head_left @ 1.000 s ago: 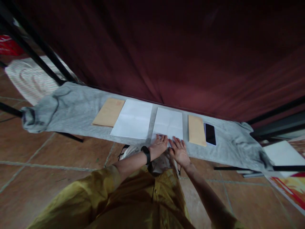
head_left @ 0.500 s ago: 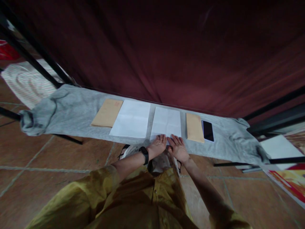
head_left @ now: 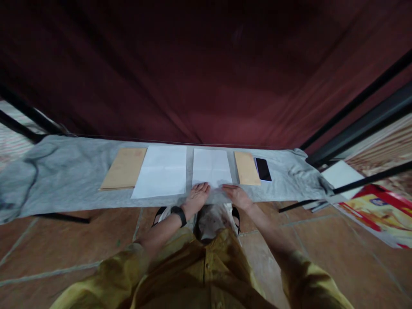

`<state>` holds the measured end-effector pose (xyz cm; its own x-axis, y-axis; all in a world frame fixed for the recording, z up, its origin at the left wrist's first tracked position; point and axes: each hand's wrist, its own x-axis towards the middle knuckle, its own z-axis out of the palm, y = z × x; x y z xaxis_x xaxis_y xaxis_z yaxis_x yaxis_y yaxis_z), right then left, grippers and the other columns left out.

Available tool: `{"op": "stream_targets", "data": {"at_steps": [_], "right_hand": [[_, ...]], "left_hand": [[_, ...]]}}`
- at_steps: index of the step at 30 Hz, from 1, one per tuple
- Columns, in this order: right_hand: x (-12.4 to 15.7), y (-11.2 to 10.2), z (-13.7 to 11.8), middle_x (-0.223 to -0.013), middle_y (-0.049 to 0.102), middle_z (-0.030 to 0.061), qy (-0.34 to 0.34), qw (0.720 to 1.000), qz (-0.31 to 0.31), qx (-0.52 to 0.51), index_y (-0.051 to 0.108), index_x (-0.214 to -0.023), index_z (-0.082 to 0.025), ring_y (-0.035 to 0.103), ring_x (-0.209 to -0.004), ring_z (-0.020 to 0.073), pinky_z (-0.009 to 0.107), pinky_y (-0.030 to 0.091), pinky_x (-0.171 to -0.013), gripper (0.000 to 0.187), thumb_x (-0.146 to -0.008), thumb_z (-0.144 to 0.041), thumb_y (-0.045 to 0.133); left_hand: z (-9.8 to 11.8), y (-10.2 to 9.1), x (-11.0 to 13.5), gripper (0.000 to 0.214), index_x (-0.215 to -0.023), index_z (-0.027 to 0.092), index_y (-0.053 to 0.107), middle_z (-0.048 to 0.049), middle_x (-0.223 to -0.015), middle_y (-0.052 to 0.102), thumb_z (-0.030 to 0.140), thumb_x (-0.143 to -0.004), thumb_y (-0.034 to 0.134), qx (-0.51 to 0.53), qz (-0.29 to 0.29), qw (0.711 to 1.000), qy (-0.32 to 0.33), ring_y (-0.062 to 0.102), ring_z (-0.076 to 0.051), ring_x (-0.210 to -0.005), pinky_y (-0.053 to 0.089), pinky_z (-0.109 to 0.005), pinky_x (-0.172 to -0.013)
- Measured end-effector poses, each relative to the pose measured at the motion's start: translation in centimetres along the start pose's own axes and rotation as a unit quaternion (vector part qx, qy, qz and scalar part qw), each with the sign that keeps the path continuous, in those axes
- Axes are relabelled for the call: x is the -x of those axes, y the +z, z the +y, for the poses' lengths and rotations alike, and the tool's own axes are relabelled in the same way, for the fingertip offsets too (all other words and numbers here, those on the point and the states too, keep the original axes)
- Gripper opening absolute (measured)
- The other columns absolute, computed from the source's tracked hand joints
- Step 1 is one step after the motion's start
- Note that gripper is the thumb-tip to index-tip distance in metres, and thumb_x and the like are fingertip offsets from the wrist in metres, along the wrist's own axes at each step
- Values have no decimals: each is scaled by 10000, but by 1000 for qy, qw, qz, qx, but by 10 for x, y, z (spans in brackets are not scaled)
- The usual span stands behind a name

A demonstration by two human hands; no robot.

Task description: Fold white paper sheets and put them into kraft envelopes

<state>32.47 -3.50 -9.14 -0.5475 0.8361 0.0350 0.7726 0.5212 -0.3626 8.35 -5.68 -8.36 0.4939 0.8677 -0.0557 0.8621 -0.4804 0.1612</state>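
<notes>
Creased white sheet (head_left: 212, 165), centre of frame: left hand (head_left: 196, 196) and right hand (head_left: 238, 197) rest palm-down, fingers extended, at its lower edge, presumably to hold it flat.

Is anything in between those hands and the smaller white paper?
Nothing that shows. The left hand and right hand are at the near edge of the smaller white paper; the brown envelope lies off to its right.

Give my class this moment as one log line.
left hand: at near edge of narrower white sheet | right hand: at its near right corner | alongside: wider white sheet, brown envelopes, phone
</notes>
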Motion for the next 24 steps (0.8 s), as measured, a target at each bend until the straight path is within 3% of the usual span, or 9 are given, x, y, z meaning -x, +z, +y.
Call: {"op": "stream_targets", "data": {"at_steps": [6, 11, 15, 17, 19, 21, 24], "right_hand": [[35, 5, 1, -1182, 758, 37, 52, 985, 53, -154, 751, -1152, -270, 713, -1093, 214, 348, 550, -987, 274, -978, -286, 540], [46, 20, 10, -1223, 738, 52, 58, 946, 106, -299, 753, -1145, -253, 668, -1165, 225, 385, 525, -1026, 291, -930, -380, 605], [44, 25, 14, -997, 786, 59, 120, 929, 125, -328, 793, -949, -221, 712, -984, 234, 395, 553, -953, 328, -937, -474, 584], [41, 25, 14, -950, 787, 59, 155, 912, 129, -357, 785, -942, -204, 718, -926, 233, 390, 572, -904, 363, -936, -497, 571], [38, 22, 15, -998, 784, 62, 159, 901, 126, -383, 776, -983, -201, 717, -956, 234, 387, 570, -913, 353, -934, -484, 572], [35, 18, 15, -1078, 773, 67, 132, 904, 114, -391, 767, -1024, -207, 707, -1027, 235, 383, 558, -949, 304, -919, -439, 602], [32, 14, 17, -1155, 756, 77, 73, 927, 76, -361, 763, -1073, -224, 691, -1098, 236, 377, 552, -962, 243, -898, -333, 634]], "left_hand": [[-30, -11, 34, 408, -1213, 210, 655, -97, -1283, 695, 47, -911, 433, 80, 7, 997, 22, 631, -219, -1208, 449, -411, -1086], [-37, -15, 54, 310, -1028, 224, 726, -70, -1018, 767, 287, -1006, 423, 217, 11, 976, 13, 709, -209, -947, 527, -337, -925], [-53, -9, 57, 346, -1179, 242, 716, -75, -1215, 737, 432, -909, 614, 335, 39, 942, 4, 674, -235, -1123, 517, -362, -1011], [-65, -5, 55, 483, -1273, 234, 679, -89, -1314, 694, 457, -845, 685, 384, 51, 922, -15, 639, -253, -1206, 501, -391, -1057], [-76, -4, 49, 477, -1280, 232, 682, -96, -1323, 689, 461, -862, 653, 415, 39, 909, -29, 638, -252, -1211, 503, -402, -1060], [-84, -6, 42, 418, -1257, 245, 703, -98, -1332, 684, 417, -884, 625, 400, 27, 916, -18, 623, -252, -1232, 480, -416, -1083], [-84, -11, 33, 417, -1278, 303, 693, -75, -1410, 635, 312, -862, 658, 288, 4, 957, 39, 525, -271, -1343, 373, -481, -1158]]}}
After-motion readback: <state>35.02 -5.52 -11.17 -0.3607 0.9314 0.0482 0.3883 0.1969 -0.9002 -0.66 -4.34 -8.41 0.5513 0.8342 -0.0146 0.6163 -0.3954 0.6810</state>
